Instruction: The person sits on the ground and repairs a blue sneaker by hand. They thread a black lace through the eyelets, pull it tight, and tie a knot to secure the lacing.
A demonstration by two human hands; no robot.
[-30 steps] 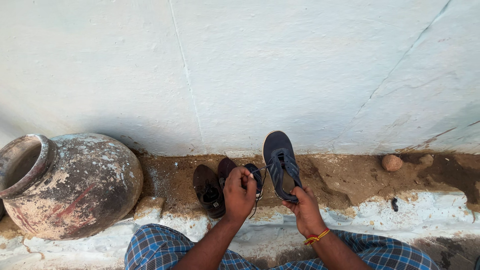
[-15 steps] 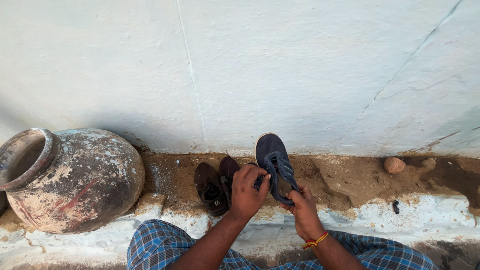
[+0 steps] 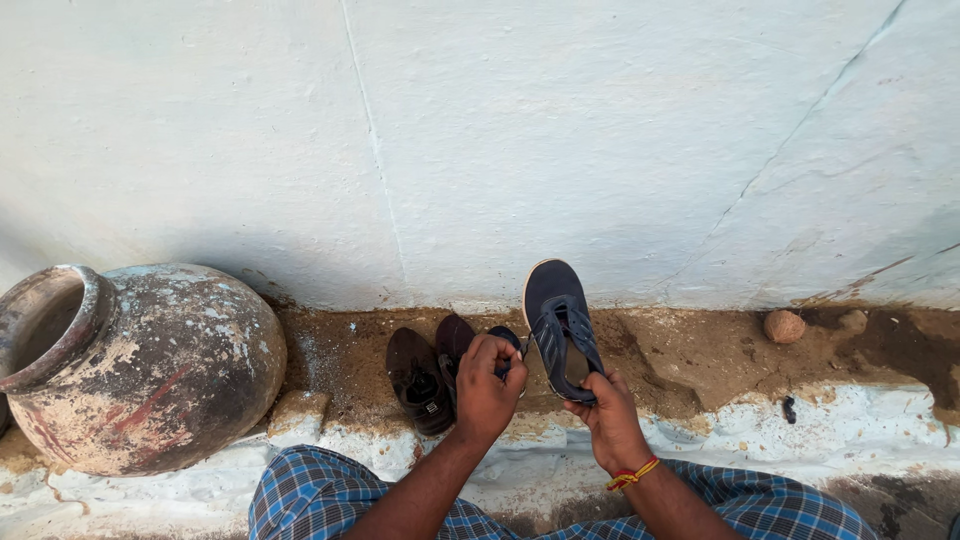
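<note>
Holding navy shoe (image 3: 560, 325) by heel, right grip (image 3: 608, 420) clamped, left grip (image 3: 487, 388) pinching lace.

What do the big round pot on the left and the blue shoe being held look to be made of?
The pot looks like fired clay, though old metal can't be ruled out: a matte, dark brown surface with flaking whitish patches and a thick rolled rim. The blue shoe, held by the right hand, looks like soft woven fabric with a pale, probably rubber, sole edge and flat laces.
</note>
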